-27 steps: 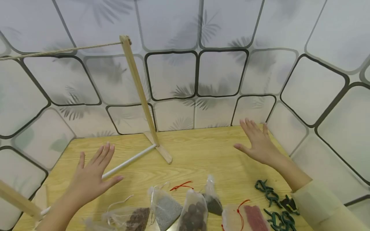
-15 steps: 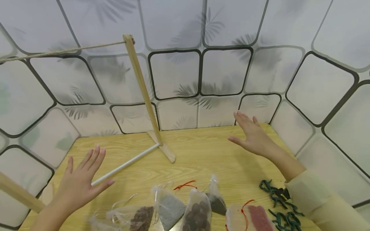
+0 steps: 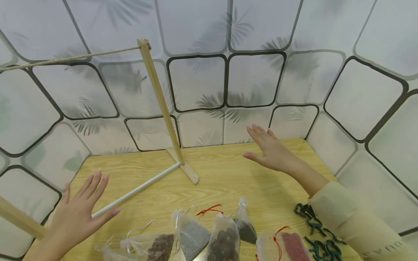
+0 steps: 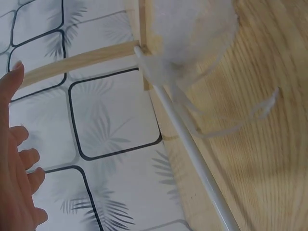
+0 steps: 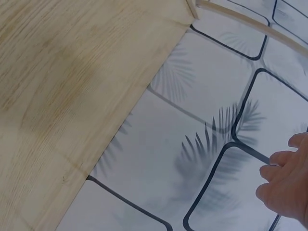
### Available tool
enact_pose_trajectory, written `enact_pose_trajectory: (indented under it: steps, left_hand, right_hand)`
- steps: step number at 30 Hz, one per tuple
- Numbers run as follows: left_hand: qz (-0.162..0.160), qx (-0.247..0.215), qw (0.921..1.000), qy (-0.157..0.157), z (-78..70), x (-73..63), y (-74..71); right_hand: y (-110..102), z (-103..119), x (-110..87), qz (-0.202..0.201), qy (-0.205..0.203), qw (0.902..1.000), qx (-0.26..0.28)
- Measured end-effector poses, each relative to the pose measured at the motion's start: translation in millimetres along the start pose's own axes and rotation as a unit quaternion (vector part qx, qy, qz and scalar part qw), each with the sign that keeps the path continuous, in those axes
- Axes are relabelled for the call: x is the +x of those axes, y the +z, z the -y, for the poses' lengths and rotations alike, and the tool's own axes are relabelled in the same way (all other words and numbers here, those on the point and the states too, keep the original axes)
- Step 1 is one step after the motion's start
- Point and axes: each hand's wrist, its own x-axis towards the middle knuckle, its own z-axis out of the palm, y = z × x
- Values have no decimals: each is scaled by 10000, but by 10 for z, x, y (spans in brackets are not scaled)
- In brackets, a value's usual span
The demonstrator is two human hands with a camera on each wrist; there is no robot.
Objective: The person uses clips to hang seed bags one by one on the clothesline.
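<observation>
My left hand (image 3: 76, 214) hovers over the left part of the table, fingers straight and spread, holding nothing. Below and beside it runs a white rod (image 3: 137, 189) that joins the feet of a wooden frame. My right hand (image 3: 269, 152) is raised over the right back of the table, fingers extended and nothing held. Along the front lie mesh bags: one with brown bits (image 3: 160, 248), one with grey grains (image 3: 193, 237), one with dark round pieces (image 3: 223, 239), one with dark grains (image 3: 245, 229) and one with a pink filling (image 3: 295, 246).
A wooden post (image 3: 160, 96) stands upright at the back, with a rope (image 3: 81, 56) stretched leftward from its top. Another post (image 3: 19, 217) rises at the left. Several green clips (image 3: 323, 248) lie by the right sleeve. Patterned walls (image 3: 196, 83) border the table (image 3: 225, 174).
My left hand has drifted left and slightly down. My right hand has moved left and a little up. The bags, clips and frame keep their places.
</observation>
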Motion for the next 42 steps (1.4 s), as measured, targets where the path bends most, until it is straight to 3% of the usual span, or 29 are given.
enact_pose_trajectory:
  steps: [15,24,29,36,41,42]
  left_hand:
    - [389,-93,9974,-603,164,-286,-66]
    - [165,-252,9964,-789,270,-482,-18]
    - [286,-206,9940,-1036,364,-553,-37]
    - [-207,-598,9929,-1011,496,-633,-73]
    - [-680,-960,9864,-1151,575,-682,-79]
    - [-647,-1050,9848,-1221,587,-687,-88]
  right_hand:
    - [210,192,269,330,-405,9986,45]
    - [321,323,454,451,-570,9973,94]
    - [385,434,595,551,-644,9963,152]
    - [439,605,818,626,-771,9950,101]
    - [459,731,962,700,-747,9946,171]
    - [466,753,986,739,-705,9946,190]
